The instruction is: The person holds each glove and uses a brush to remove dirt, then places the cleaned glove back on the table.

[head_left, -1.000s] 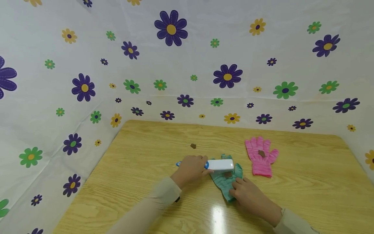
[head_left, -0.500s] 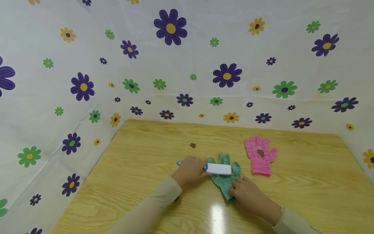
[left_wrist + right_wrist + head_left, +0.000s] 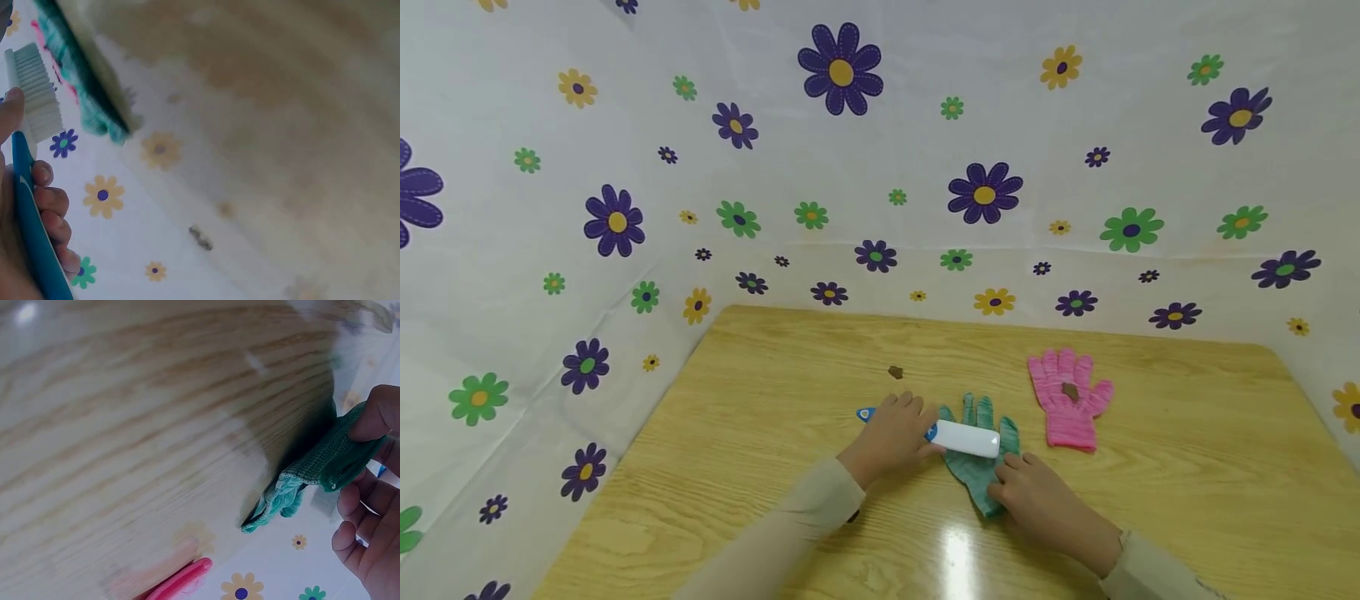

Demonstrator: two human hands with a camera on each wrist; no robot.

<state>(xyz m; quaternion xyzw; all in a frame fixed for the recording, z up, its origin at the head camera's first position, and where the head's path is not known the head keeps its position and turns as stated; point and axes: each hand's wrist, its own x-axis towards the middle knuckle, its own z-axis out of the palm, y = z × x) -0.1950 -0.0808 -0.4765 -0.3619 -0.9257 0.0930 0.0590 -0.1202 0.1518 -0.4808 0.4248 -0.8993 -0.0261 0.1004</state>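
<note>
In the head view my left hand (image 3: pixel 891 437) grips the handle of a brush with a white head (image 3: pixel 968 438) and a blue handle. Its white bristles (image 3: pixel 39 94) face the teal glove (image 3: pixel 973 477) with a small gap between, as the left wrist view shows. The glove lies on the table, fingers pointing away, partly covered by the brush. At its cuff is my right hand (image 3: pixel 1045 504); thumb and fingers pinch the cuff fabric (image 3: pixel 337 447) in the right wrist view, lifting it slightly.
A pink glove (image 3: pixel 1071 425) lies to the right, with a brown scrap (image 3: pixel 1070 391) on its palm. Another brown scrap (image 3: pixel 896 372) rests on the wooden table (image 3: pixel 760 400) beyond my left hand. Flower-printed white cloth (image 3: pixel 895 150) stands behind and on the left.
The brush head has moved down the teal glove toward its cuff and now slants. A brown patch seen on that glove a second ago is out of sight. My right hand stays put.
</note>
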